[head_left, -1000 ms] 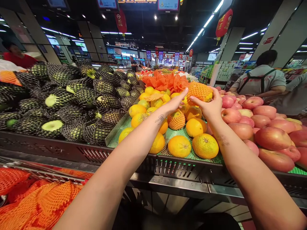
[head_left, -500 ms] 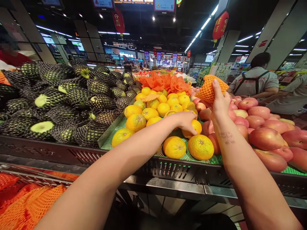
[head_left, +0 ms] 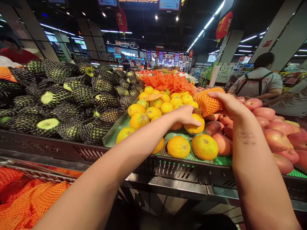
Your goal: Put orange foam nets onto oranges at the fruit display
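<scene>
My left hand reaches into the pile of oranges and grips an orange, its thumb lying along the near side; the other fingers are partly hidden. My right hand is closed around an orange foam net sleeve, held almost level just above and behind that fruit, with its wide end toward the left. Whether anything is inside the sleeve I cannot tell. Two oranges sit in front, a yellow one and a greener one, on the green mesh lining. An orange foam net partly shows beneath my left hand.
Dark fruits in black nets fill the left side. Reddish apples are heaped on the right. More orange foam nets stand behind the oranges, others lie at lower left. A black crate edge runs along the front. A person stands at right.
My right hand has come down and tipped the foam net from raised to nearly level, closer to my left hand. The left hand stays at the same orange; the view has shifted slightly.
</scene>
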{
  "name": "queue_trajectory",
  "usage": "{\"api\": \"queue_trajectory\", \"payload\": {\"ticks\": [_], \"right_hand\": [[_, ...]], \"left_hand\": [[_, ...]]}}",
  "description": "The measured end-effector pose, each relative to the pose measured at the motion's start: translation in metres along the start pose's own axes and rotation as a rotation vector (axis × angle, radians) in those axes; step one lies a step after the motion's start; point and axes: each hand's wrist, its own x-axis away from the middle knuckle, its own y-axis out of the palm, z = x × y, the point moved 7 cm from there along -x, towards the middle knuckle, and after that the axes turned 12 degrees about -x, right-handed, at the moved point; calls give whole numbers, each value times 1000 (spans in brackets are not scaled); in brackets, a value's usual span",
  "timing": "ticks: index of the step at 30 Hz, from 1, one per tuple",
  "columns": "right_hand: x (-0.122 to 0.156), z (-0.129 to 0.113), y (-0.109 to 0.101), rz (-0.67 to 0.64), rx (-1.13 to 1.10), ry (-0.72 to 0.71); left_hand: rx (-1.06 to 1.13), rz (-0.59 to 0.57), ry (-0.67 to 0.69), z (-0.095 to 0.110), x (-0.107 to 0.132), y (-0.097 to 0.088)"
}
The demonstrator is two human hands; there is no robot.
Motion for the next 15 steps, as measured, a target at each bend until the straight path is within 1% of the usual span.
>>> {"api": "queue_trajectory", "payload": {"ticks": [3, 5, 7, 9, 11, 12, 15], "right_hand": [[8, 11, 0, -229, -73, 159], [13, 17, -2, -316, -100, 239], [19, 22, -3, -387, -17, 298], [24, 20, 0, -503, 158, 286], [28, 14, 4, -596, 307, 214], [29, 11, 5, -611, 364, 183], [28, 6, 3, -595, 513, 127]], "left_hand": [[130, 37, -29, -9, -2, -5], [181, 62, -70, -19, -2, -10], [212, 78, -112, -28, -1, -14], [247, 80, -134, -35, 0, -17], [279, 75, -138, -37, 0, -19], [289, 75, -139, -38, 0, -20], [309, 96, -160, -39, 1, -24]]}}
